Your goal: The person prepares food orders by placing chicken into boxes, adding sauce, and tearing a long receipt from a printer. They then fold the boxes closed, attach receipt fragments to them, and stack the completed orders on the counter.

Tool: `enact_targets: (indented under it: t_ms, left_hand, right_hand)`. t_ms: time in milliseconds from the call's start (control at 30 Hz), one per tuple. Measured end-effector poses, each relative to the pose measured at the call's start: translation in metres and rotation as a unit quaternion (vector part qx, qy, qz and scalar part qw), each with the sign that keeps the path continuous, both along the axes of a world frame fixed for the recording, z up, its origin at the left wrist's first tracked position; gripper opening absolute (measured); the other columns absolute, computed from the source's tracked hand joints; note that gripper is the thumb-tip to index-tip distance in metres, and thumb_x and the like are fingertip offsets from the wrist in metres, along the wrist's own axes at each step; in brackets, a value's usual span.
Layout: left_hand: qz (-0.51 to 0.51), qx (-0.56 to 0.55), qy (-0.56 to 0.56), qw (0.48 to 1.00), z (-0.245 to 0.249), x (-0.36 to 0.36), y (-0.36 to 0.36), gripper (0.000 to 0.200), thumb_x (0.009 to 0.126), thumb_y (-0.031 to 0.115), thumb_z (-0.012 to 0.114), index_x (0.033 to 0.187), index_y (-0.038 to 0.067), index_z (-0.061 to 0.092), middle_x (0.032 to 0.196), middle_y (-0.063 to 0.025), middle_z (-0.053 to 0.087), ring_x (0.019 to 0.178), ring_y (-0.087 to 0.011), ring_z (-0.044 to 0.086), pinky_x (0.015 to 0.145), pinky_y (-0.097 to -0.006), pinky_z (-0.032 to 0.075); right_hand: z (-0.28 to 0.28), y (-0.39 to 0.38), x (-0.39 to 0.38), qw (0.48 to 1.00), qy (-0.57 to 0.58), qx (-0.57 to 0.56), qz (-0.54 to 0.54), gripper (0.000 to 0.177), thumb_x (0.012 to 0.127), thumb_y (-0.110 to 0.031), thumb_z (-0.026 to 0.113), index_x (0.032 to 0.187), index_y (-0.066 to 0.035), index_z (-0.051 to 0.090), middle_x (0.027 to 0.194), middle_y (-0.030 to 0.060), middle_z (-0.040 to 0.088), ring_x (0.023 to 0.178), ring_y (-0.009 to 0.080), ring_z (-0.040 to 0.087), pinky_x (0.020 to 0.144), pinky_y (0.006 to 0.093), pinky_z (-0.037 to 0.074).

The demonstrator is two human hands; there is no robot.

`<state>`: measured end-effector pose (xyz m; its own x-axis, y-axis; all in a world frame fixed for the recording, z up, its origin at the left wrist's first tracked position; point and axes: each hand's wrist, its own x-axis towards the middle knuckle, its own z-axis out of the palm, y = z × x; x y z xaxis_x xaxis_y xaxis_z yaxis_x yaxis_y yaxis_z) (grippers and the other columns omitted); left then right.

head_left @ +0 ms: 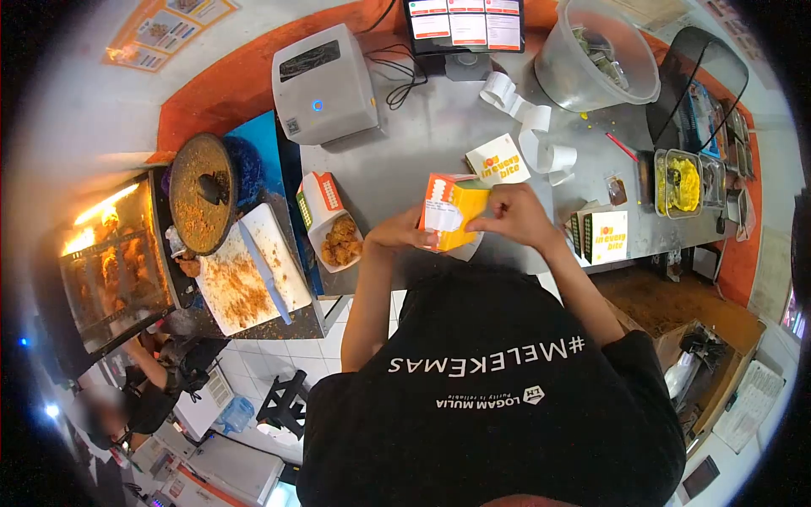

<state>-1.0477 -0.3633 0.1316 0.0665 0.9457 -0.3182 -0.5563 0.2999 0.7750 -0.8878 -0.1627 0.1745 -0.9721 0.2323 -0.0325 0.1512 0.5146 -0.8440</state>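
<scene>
An orange and yellow food box (456,209) with a white label stuck on its side stands at the near edge of the steel counter (422,144). My left hand (401,230) grips its left side near the label. My right hand (511,215) pinches the box's top right edge. An open carton of fried chicken (336,232) lies just left of my left hand, tilted on its side.
A white label printer (325,84), a screen (465,24), curled receipt paper (532,127), a clear plastic tub (596,55) and flat printed boxes (606,237) sit on the counter. A crumb-covered cutting board with a knife (253,275) is left. Another person stands at lower left (144,389).
</scene>
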Motion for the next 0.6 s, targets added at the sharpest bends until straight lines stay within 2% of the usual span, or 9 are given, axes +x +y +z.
enact_targets:
  t_ms: [67,100,133,167,200,267,367,433,600]
  left_hand:
    - [-0.006,0.007,-0.008,1.000,0.027,0.006,0.022,0.104,0.069,0.036,0.082,0.148,0.003,0.022,0.139,-0.0101,0.043,0.127,-0.0207,0.043,0.109,-0.0345,0.031]
    - [0.019,0.096,0.096,0.991,0.001,0.010,0.040,0.099,0.069,0.041,0.082,0.142,0.001,0.029,0.133,-0.0108,0.046,0.123,-0.0219,0.044,0.105,-0.0352,0.034]
    - [0.015,0.099,0.094,0.990,0.001,0.011,0.052,0.099,0.069,0.041,0.082,0.142,0.001,0.029,0.133,-0.0108,0.046,0.123,-0.0219,0.044,0.105,-0.0352,0.034]
    - [0.004,0.042,0.126,0.991,0.002,0.011,0.062,0.095,0.069,0.044,0.083,0.136,0.000,0.033,0.127,-0.0115,0.047,0.120,-0.0223,0.045,0.102,-0.0355,0.036]
    - [-0.006,-0.015,0.159,0.987,0.003,0.011,0.072,0.091,0.069,0.047,0.083,0.131,0.000,0.037,0.122,-0.0121,0.048,0.117,-0.0228,0.046,0.099,-0.0358,0.038]
    - [0.009,0.012,0.200,0.980,-0.002,0.012,0.085,0.084,0.067,0.048,0.085,0.121,0.001,0.041,0.114,-0.0126,0.048,0.110,-0.0232,0.048,0.093,-0.0355,0.041]
    - [-0.036,0.041,0.216,0.975,0.004,0.014,0.091,0.083,0.069,0.045,0.084,0.123,0.002,0.039,0.116,-0.0139,0.048,0.109,-0.0237,0.050,0.094,-0.0349,0.041]
    - [-0.033,-0.014,0.135,0.990,0.021,0.016,0.090,0.079,0.072,0.042,0.083,0.124,0.002,0.038,0.115,-0.0136,0.047,0.106,-0.0233,0.052,0.089,-0.0351,0.048]
    - [-0.032,0.017,0.151,0.988,0.011,0.010,0.081,0.074,0.076,0.039,0.081,0.124,0.003,0.037,0.114,-0.0114,0.047,0.104,-0.0216,0.054,0.079,-0.0348,0.057]
  right_hand:
    - [-0.017,0.026,0.024,0.994,-0.074,-0.067,-0.044,0.044,0.071,-0.027,0.086,0.057,-0.007,0.049,0.053,-0.0033,0.044,0.053,0.0063,0.038,0.048,0.0284,0.032]
    - [-0.017,0.036,0.031,0.990,-0.084,-0.086,-0.069,0.042,0.073,-0.027,0.085,0.059,-0.006,0.051,0.056,-0.0036,0.045,0.054,0.0060,0.037,0.049,0.0268,0.032]
    - [-0.014,0.041,0.036,0.986,-0.093,-0.106,-0.094,0.041,0.075,-0.026,0.084,0.061,-0.006,0.052,0.059,-0.0039,0.046,0.056,0.0057,0.037,0.050,0.0253,0.033]
    - [-0.010,0.045,0.043,0.981,-0.082,-0.131,-0.120,0.030,0.077,-0.022,0.082,0.076,-0.004,0.058,0.064,-0.0036,0.051,0.061,0.0059,0.044,0.057,0.0235,0.039]
    - [0.000,0.045,0.043,0.981,-0.080,-0.126,-0.123,0.030,0.077,-0.022,0.082,0.076,-0.004,0.058,0.064,-0.0036,0.051,0.061,0.0059,0.044,0.057,0.0235,0.039]
    - [0.025,0.039,0.035,0.965,0.066,-0.161,-0.196,0.031,0.077,-0.021,0.082,0.088,-0.003,0.060,0.066,-0.0029,0.055,0.066,0.0066,0.050,0.066,0.0223,0.045]
    - [0.048,0.035,0.028,0.973,0.015,-0.146,-0.180,0.029,0.081,-0.013,0.077,0.101,-0.002,0.061,0.077,-0.0010,0.059,0.075,0.0074,0.056,0.074,0.0243,0.047]
    - [0.048,0.035,0.027,0.965,0.002,-0.194,-0.177,0.024,0.085,-0.006,0.071,0.106,-0.001,0.061,0.083,-0.0004,0.060,0.079,0.0069,0.056,0.077,0.0250,0.047]
    - [0.046,0.036,0.027,0.971,0.011,-0.197,-0.131,0.019,0.087,-0.006,0.069,0.103,-0.001,0.060,0.082,-0.0013,0.059,0.079,0.0076,0.055,0.076,0.0258,0.046]
